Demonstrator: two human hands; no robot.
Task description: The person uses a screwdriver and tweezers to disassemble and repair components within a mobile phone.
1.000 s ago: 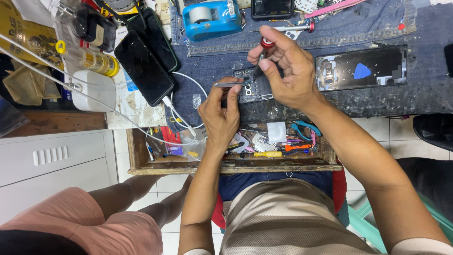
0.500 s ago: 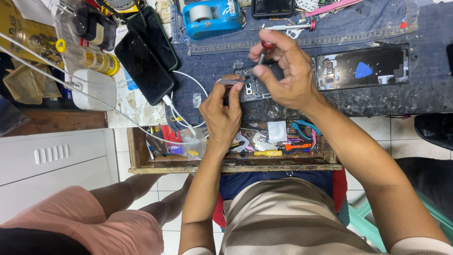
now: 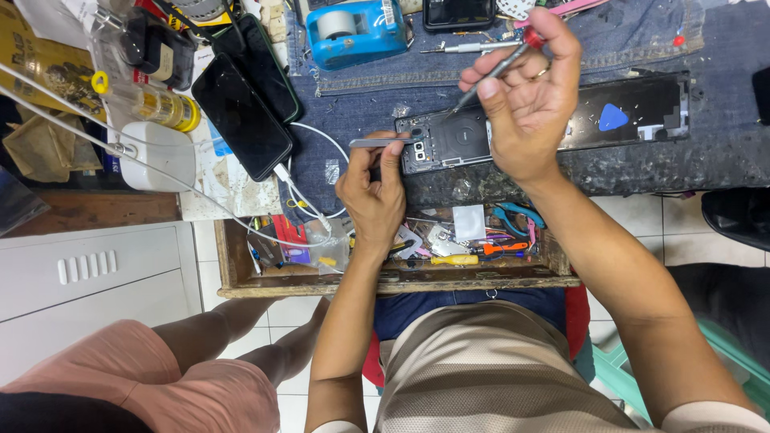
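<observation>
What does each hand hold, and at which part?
Right hand: screwdriver, gripped near its red top. Left hand: metal tweezers, pinched around their middle.

Right hand (image 3: 525, 96) tips a red-capped screwdriver (image 3: 497, 68) into the opened phone (image 3: 449, 144); left hand (image 3: 373, 192) pinches tweezers (image 3: 381, 143).

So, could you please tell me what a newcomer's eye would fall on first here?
Mid-frame, the right hand holds a red-capped screwdriver tip-down over an opened phone on the denim-covered bench, while the left hand grips tweezers at its edge. A bright blue tape dispenser stands out at the top.
</observation>
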